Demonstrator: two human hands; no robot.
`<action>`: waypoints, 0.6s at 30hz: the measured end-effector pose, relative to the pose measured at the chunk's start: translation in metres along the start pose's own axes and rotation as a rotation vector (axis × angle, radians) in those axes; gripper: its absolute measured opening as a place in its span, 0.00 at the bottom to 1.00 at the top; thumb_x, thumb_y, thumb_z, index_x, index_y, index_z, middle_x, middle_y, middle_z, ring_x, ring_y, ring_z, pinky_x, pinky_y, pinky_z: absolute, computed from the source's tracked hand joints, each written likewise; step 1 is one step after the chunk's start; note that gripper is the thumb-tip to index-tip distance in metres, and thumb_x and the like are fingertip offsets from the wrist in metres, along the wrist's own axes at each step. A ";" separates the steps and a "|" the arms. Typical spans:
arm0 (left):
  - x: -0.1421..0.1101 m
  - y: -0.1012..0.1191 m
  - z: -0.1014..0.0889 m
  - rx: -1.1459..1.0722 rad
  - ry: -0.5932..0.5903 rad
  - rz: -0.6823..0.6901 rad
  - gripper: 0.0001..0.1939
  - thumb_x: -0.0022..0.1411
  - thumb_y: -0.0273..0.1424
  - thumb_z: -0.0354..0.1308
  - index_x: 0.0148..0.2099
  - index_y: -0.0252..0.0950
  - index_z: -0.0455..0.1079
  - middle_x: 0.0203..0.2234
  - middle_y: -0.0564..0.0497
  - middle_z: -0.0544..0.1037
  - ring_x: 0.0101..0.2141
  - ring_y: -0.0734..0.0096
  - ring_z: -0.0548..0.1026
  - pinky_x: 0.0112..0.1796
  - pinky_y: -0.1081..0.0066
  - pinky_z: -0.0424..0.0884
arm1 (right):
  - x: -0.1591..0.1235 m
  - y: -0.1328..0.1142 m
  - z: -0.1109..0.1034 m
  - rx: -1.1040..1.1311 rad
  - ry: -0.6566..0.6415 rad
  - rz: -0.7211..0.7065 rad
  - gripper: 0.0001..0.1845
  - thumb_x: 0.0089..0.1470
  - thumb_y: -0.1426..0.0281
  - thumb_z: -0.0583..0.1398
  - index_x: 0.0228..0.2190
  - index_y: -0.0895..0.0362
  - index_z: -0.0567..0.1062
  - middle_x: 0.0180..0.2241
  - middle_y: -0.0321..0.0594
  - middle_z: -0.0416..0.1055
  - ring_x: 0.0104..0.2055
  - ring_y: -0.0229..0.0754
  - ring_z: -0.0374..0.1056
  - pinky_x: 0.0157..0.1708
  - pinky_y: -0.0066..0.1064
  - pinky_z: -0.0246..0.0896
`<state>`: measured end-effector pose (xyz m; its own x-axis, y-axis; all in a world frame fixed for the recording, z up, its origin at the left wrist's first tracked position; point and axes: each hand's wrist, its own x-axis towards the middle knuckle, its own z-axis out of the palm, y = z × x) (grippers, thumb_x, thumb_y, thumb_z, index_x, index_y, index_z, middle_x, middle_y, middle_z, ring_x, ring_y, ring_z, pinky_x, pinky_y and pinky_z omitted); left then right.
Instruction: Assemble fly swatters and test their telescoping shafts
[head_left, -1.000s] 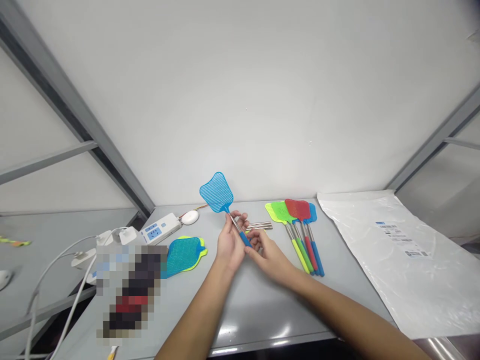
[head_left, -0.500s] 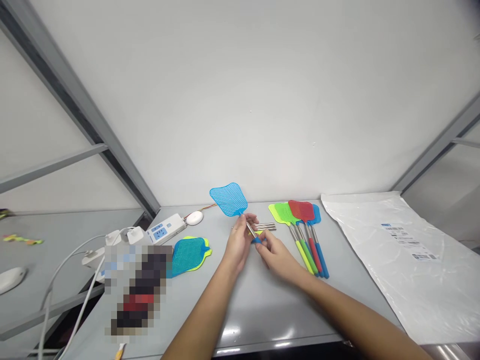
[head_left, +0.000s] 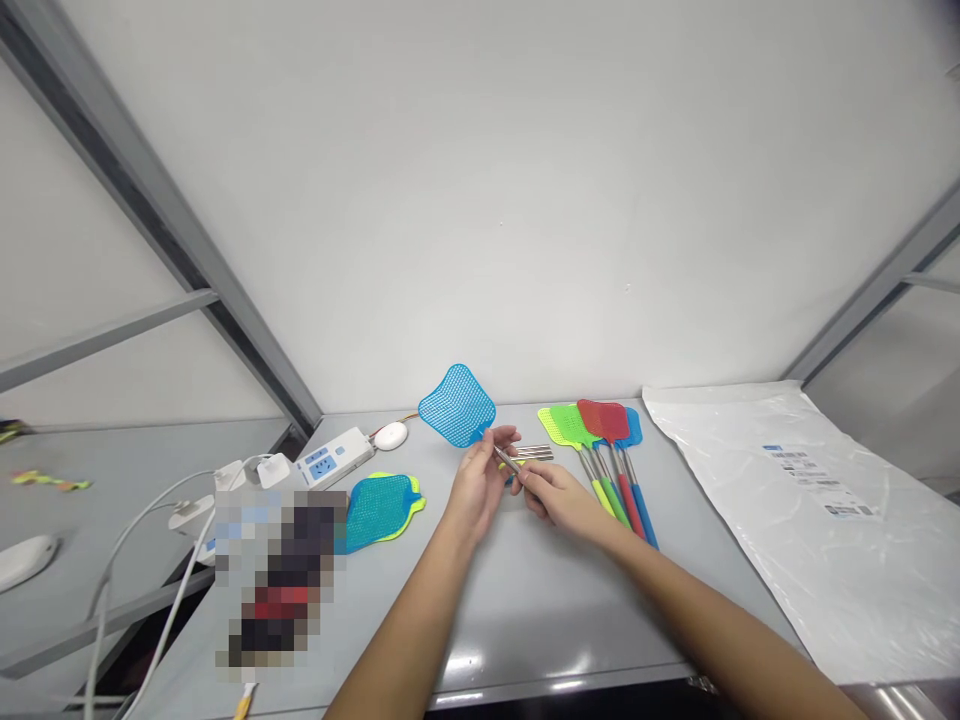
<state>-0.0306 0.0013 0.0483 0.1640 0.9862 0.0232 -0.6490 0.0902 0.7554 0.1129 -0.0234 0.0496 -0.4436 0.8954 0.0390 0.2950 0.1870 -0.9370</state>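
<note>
One blue fly swatter [head_left: 457,405], mesh-headed and silver-shafted, was above the table [head_left: 517,610]; your left hand [head_left: 478,485] held it near the neck, your right hand [head_left: 559,497] pinched the shaft (its lower end was hidden). Since half a second before, its head had turned corner-up.

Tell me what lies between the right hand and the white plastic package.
In the head view, overlapping fly swatters in yellow-green, green, red and blue lie on the table between the right hand and the white plastic package.
</note>
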 end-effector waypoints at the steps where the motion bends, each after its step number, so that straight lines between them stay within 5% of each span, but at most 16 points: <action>1: 0.000 0.000 0.000 0.015 -0.011 0.006 0.18 0.61 0.43 0.57 0.43 0.33 0.74 0.39 0.45 0.74 0.34 0.71 0.71 0.28 0.74 0.68 | 0.000 0.000 -0.004 -0.027 -0.006 -0.005 0.18 0.64 0.59 0.44 0.32 0.54 0.67 0.17 0.27 0.56 0.17 0.33 0.52 0.19 0.25 0.50; 9: 0.001 -0.009 0.001 0.184 0.133 0.148 0.20 0.63 0.47 0.51 0.43 0.36 0.72 0.36 0.47 0.75 0.35 0.68 0.73 0.35 0.69 0.69 | 0.002 0.000 -0.021 -0.325 0.105 -0.083 0.14 0.62 0.59 0.51 0.38 0.54 0.71 0.37 0.41 0.72 0.40 0.44 0.66 0.39 0.32 0.55; 18: -0.002 -0.014 0.007 0.159 0.423 0.475 0.18 0.63 0.44 0.53 0.29 0.35 0.67 0.27 0.52 0.72 0.32 0.72 0.72 0.38 0.71 0.66 | 0.002 -0.002 -0.008 -0.509 0.075 -0.067 0.16 0.64 0.57 0.48 0.36 0.52 0.69 0.29 0.37 0.71 0.29 0.41 0.64 0.28 0.28 0.48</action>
<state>-0.0168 -0.0033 0.0423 -0.4408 0.8861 0.1433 -0.4559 -0.3585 0.8146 0.1177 -0.0189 0.0546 -0.4195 0.8976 0.1355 0.6505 0.4014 -0.6447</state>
